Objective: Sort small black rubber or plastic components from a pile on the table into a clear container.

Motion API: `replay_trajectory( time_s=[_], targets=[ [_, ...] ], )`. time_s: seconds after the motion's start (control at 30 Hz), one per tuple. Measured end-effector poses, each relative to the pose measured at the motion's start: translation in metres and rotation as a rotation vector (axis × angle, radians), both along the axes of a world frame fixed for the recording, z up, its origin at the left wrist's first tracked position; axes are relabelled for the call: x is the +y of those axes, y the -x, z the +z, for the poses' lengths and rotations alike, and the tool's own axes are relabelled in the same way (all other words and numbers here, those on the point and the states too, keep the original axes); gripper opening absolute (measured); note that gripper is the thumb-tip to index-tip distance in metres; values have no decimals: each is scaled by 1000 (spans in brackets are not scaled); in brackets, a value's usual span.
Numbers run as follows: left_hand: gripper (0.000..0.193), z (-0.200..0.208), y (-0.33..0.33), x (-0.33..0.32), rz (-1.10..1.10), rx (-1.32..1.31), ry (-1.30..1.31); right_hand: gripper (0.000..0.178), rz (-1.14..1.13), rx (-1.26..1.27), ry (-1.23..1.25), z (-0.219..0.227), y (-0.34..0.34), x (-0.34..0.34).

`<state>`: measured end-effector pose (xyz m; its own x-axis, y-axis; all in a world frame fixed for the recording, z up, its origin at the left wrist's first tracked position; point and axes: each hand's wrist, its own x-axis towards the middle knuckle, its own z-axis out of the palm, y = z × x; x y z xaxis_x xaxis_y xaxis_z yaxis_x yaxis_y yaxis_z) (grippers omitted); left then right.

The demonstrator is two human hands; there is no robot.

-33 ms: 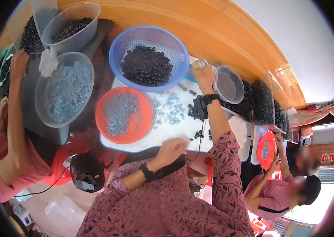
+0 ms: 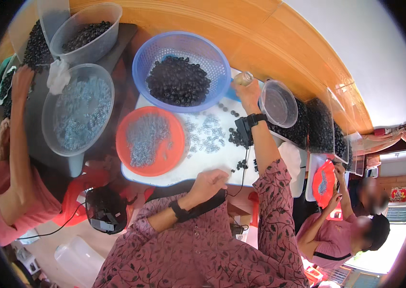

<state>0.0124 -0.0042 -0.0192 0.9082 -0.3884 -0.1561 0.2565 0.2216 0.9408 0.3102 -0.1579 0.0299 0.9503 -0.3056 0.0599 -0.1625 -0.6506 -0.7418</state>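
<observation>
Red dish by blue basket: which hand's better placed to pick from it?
Left, probably: the left hand is nearer the red dish, though whether that hand is empty is unclear. The right hand holds a clear jar, farther off.

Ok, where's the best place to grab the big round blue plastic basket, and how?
I'd grip the round blue plastic basket by its rim, left and right, coming from the person's side. It's wide, open-topped, with small round black pieces heaped inside, so holding both sides should keep it level; the wooden-looking orange panel stands behind it. Mind the round red plastic dish at its near left.
</observation>
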Motion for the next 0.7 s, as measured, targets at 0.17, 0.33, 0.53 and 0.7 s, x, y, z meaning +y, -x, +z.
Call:
replay_trajectory(
  time_s=[0.17,0.33,0.53,0.7],
  targets=[
    [15,12,-3,2,-22,35,9,57,-93,-190,102,-37,-40,-21],
    [14,18,-6,5,-30,25,-37,54,-147,-189,137,-56,-59,-27],
    [13,20,-6,6,-18,12,-53,45,-76,-203,194,-42,-56,-16],
    [13,20,-7,3,-21,-1,-72,45,-123,-376,288,-46,-55,-17]
  ],
)
